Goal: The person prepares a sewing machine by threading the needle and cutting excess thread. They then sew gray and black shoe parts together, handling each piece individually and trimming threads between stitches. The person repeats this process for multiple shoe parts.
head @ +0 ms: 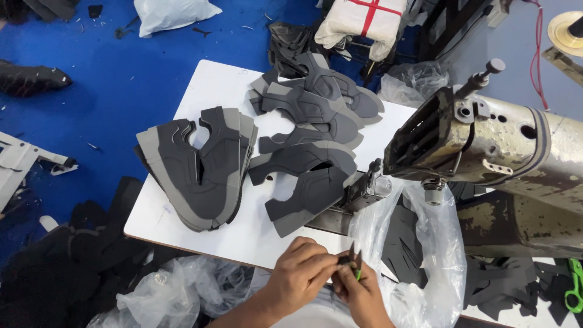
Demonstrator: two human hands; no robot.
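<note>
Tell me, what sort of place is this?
Probably a shoe-making workshop. A worn industrial sewing machine stands at a white table stacked with grey and black cut shoe pieces, and more black pieces sit in a plastic bag.

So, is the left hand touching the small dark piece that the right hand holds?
Touching. The head view shows the left hand with its fingertips closed on the small dark piece, and the right hand grips it from below; no gap shows.

thread snips | small, dark blades (green at the handle) | upright, pinched at the table's near edge
</note>
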